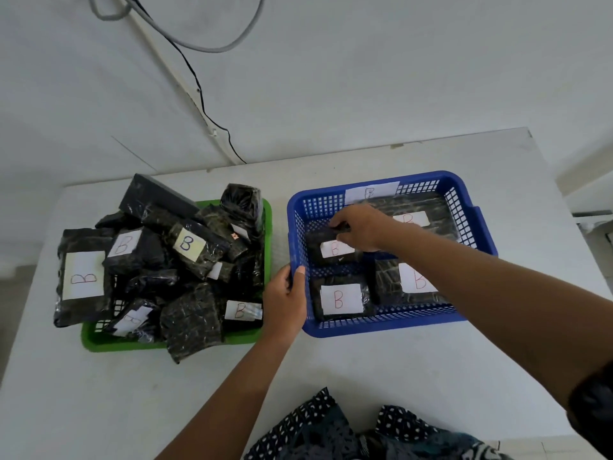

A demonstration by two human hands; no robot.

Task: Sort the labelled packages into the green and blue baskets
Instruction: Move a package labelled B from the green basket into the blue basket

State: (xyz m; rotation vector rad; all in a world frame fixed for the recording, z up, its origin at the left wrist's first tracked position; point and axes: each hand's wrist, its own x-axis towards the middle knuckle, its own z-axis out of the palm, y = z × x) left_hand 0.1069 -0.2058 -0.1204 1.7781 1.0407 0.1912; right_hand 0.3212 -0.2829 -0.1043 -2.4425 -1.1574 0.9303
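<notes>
The green basket (99, 340) on the left is heaped with several black wrapped packages (185, 247) bearing white labels marked B. The blue basket (391, 327) on the right carries a B tag on its far wall and holds several flat black packages with B labels. My left hand (287, 300) grips the blue basket's left rim. My right hand (361, 229) reaches into the blue basket and is shut on a small black package (331, 249) with a B label, low at the basket's left middle.
Both baskets sit on a white table (398, 376) against a white wall. Grey and black cables (199, 84) hang down the wall behind the green basket. Dark patterned cloth (331, 433) lies at the table's near edge.
</notes>
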